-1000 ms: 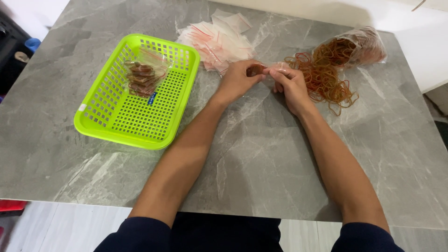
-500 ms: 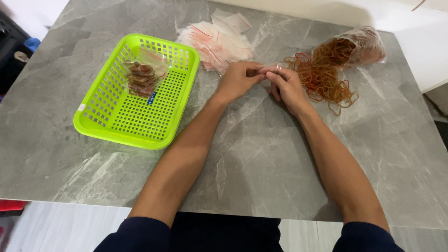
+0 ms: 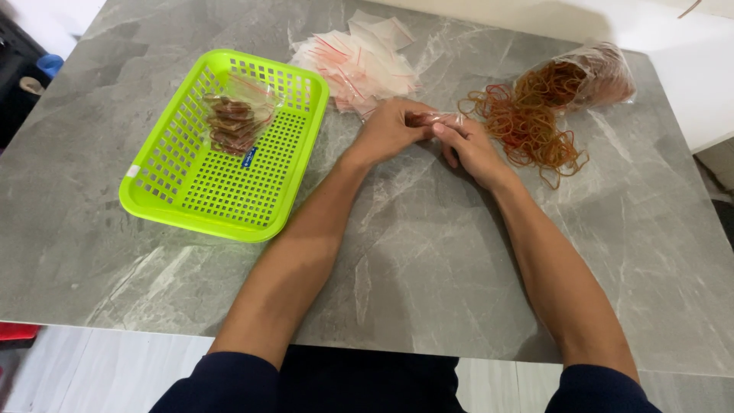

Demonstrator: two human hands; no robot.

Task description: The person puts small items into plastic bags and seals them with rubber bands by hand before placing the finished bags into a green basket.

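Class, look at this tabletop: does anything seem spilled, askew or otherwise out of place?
Yes. The large bag at the far right lies on its side with rubber bands spilling out of its mouth in a loose tangle across the table. The empty small bags sit in an untidy heap beside the green basket.

Bare table (image 3: pixel 428 260) nearside; rubber bands (image 3: pixel 527 126) right

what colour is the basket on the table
Bright lime green, a perforated plastic basket on the grey table; the head view shows it clearly.

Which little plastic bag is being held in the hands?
The small clear plastic bag with rubber bands, pinched between both hands; others lie in the green basket or the empty pile.
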